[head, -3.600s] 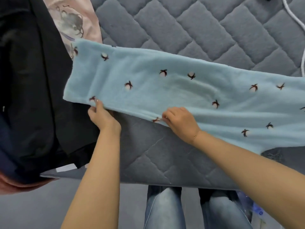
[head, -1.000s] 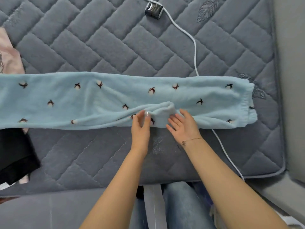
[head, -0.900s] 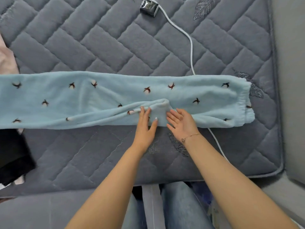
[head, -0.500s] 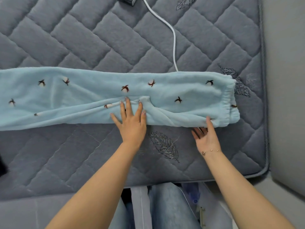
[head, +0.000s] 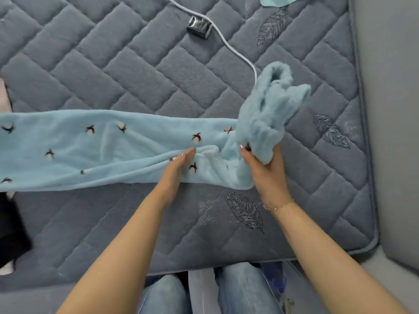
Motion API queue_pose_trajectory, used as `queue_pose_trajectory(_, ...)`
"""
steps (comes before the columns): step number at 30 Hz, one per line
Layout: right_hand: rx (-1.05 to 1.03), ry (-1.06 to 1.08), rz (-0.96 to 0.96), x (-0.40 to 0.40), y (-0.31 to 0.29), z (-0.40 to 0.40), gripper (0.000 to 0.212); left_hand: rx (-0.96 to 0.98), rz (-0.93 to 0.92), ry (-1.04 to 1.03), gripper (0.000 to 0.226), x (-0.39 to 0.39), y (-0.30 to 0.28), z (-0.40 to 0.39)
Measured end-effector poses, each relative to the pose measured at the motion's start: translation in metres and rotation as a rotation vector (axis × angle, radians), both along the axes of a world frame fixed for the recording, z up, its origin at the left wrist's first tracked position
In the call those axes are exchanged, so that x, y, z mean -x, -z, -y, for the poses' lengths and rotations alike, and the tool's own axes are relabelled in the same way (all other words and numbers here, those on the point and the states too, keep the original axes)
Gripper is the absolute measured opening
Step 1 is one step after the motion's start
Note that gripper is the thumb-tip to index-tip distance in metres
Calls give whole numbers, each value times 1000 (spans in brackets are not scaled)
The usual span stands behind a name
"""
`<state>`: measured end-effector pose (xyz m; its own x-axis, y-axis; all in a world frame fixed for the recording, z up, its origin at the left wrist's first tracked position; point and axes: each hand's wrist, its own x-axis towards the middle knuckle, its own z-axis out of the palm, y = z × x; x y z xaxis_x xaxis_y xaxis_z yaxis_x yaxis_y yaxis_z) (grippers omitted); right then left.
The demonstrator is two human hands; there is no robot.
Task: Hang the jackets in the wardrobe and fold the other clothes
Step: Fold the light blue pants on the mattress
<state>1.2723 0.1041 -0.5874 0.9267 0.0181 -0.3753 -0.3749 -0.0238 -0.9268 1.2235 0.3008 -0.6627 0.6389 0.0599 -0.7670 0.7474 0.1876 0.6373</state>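
Light blue fleece trousers [head: 95, 150] with small dark bird marks lie stretched left to right across the grey quilted mattress [head: 136, 64]. My right hand [head: 265, 171] grips the cuffed leg end [head: 267, 109] and holds it raised and folded back above the rest of the leg. My left hand [head: 176, 168] lies flat with straight fingers on the trousers just left of the fold, pressing the cloth down.
A white cable [head: 235, 51] with a small black-and-silver plug block [head: 199, 27] runs over the mattress behind the trousers. Dark clothes [head: 11, 232] lie at the left edge, a pale pink garment [head: 3, 96] above them. A light blue scrap [head: 276, 0] shows at the top.
My right hand took hold of the cuffed leg end, which lay flat half a second ago, and lifted it up and leftward. My left hand stayed pressed on the trousers.
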Motion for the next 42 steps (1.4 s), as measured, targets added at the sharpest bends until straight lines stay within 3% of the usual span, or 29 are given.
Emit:
queue_pose_trajectory(3, 61, -389, 122, 23, 3, -69, 41, 299, -14, -282, 49, 8, -4, -44)
queue_pose_trajectory(6, 434, -821, 170, 40, 42, -122, 56, 455, 20, -530, 53, 28, -2, -100)
queue_pose_trajectory(8, 687, -1070, 113, 51, 66, -145, 70, 588, 6, -536, 69, 43, 2, -135)
queue_pose_trajectory(10, 823, -1160, 143, 57, 79, -157, 79, 601, -21, -384, 81, 52, 2, -163)
queue_pose_trajectory(13, 727, -1130, 110, 57, 74, -153, 73, 254, -71, -125, 71, 42, -2, -170)
queue_pose_trajectory(15, 555, -990, 27, 57, 63, -141, 65, 16, -64, -47, 76, 30, -7, -156)
queue_pose_trajectory(17, 558, -785, 83, 60, 52, -126, 58, -192, 20, 27, 69, 22, -6, -141)
queue_pose_trajectory(20, 801, -563, 304, 62, 45, -105, 52, -253, 104, 16, 47, 20, -13, -145)
queue_pose_trajectory(22, 897, -513, 299, 60, 45, -99, 50, -189, 188, -36, 39, 27, -23, -173)
queue_pose_trajectory(25, 932, -609, 244, 57, 48, -112, 58, -190, 244, -68, 41, 51, -37, -244)
queue_pose_trajectory(31, 943, -873, 460, 57, 70, -218, 65, -257, 228, -209, 43, 111, -63, -418)
queue_pose_trajectory(33, 1005, -972, 535, 63, 82, -255, 69, -415, 165, -194, 48, 124, -55, -452)
queue_pose_trajectory(38, 1183, -1071, 637, 75, 106, -291, 80, -1163, -126, 27, 42, 130, -20, -447)
queue_pose_trajectory(40, 1158, -1068, 717, 75, 108, -280, 82, -1190, -197, -13, 60, 127, -18, -427)
queue_pose_trajectory(42, 1132, -1074, 833, 78, 105, -264, 79, -1050, -244, -55, 74, 125, -17, -409)
